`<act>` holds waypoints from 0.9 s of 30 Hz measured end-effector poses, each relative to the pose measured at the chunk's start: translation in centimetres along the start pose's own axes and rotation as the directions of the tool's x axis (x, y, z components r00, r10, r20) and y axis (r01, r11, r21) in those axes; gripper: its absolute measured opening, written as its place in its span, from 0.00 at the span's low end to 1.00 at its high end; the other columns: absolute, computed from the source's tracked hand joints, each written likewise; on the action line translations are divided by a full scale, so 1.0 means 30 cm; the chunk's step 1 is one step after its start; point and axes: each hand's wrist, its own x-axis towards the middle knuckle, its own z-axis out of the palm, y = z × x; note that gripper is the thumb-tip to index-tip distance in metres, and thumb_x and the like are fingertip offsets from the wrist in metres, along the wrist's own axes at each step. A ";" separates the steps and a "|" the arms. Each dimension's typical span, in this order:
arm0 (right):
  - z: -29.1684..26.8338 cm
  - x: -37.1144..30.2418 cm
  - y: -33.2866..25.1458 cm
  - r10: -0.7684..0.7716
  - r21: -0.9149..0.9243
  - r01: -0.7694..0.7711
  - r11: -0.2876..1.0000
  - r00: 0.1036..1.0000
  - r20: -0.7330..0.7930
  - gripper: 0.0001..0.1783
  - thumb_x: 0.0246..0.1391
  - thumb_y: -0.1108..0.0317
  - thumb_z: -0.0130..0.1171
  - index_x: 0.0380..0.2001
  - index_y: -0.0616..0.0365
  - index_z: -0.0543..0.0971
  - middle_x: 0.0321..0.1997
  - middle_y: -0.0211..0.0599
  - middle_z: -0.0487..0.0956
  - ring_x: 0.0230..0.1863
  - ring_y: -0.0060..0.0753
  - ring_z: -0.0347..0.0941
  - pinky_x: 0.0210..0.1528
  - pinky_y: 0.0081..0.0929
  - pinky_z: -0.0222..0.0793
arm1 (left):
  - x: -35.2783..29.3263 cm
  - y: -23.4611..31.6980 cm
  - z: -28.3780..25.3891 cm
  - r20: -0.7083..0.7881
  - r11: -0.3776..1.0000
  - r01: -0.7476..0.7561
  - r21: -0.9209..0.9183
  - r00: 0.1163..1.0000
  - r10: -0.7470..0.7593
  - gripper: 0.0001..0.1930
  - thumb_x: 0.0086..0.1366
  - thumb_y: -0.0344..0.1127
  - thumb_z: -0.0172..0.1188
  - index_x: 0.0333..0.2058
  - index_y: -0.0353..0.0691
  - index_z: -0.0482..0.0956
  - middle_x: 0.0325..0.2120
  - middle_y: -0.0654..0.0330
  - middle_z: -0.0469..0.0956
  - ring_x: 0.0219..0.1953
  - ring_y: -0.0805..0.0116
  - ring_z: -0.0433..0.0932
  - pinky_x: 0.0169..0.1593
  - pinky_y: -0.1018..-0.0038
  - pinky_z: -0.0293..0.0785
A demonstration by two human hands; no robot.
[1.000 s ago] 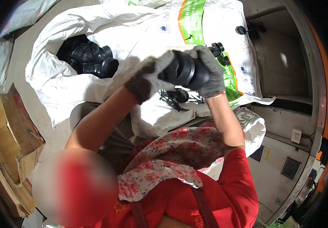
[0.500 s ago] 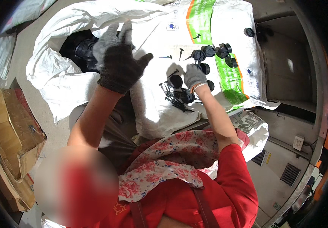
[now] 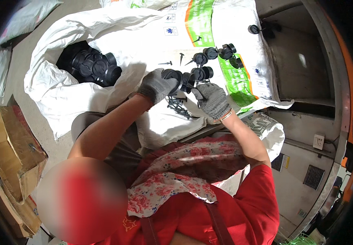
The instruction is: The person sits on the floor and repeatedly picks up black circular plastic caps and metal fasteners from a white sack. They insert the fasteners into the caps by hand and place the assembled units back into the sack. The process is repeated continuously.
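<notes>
My left hand [image 3: 156, 86], in a grey knitted glove, is closed around a black round ribbed plastic piece [image 3: 172, 77]. Against its right side sits a second black ribbed piece [image 3: 187, 82]; whether the two are joined cannot be told. My right hand [image 3: 213, 101], also gloved, is closed just right of them, its fingertips pinched at a small dark thing I cannot make out. Below the hands lies a pile of thin black plastic pegs [image 3: 179, 108]. Several black round pieces [image 3: 211, 53] lie beyond my right hand, with single pegs [image 3: 181, 58] to their left.
The work surface is a stuffed white woven sack [image 3: 152, 49] with a green stripe. At left, an open white sack [image 3: 47, 69] holds several black round parts [image 3: 92, 65]. Cardboard boxes [image 3: 15, 151] stand far left; a grey metal machine casing [image 3: 307, 61] is at right.
My left hand has come from the open sack to the middle and now grips a black round piece. My right hand has turned and moved down to meet it. The view has shifted slightly.
</notes>
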 end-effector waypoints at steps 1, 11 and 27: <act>-0.002 -0.012 0.011 0.059 -0.027 -0.061 0.998 0.996 -0.067 0.32 0.38 0.51 0.65 0.46 0.55 0.72 0.49 0.50 0.71 0.52 0.47 0.68 0.52 0.47 0.63 | 0.003 0.020 -0.002 -0.012 0.998 0.034 0.048 0.999 -0.034 0.22 0.50 0.45 0.58 0.38 0.32 0.77 0.35 0.46 0.79 0.40 0.54 0.79 0.45 0.68 0.74; -0.008 0.027 0.034 -0.140 0.142 0.289 0.947 0.767 -0.626 0.24 0.41 0.64 0.65 0.44 0.58 0.76 0.48 0.43 0.74 0.52 0.46 0.69 0.58 0.45 0.61 | -0.029 0.033 -0.014 0.281 0.782 -0.280 -0.557 0.822 0.495 0.27 0.62 0.45 0.56 0.54 0.34 0.63 0.46 0.53 0.72 0.46 0.65 0.74 0.48 0.67 0.72; -0.074 0.026 -0.028 0.064 0.867 0.128 0.481 0.981 -0.181 0.07 0.43 0.67 0.57 0.19 0.59 0.76 0.18 0.36 0.73 0.26 0.41 0.71 0.42 0.33 0.68 | -0.173 0.172 -0.054 0.357 0.133 -0.594 0.793 0.631 0.689 0.15 0.50 0.29 0.54 0.39 0.39 0.71 0.27 0.62 0.74 0.30 0.67 0.74 0.31 0.74 0.72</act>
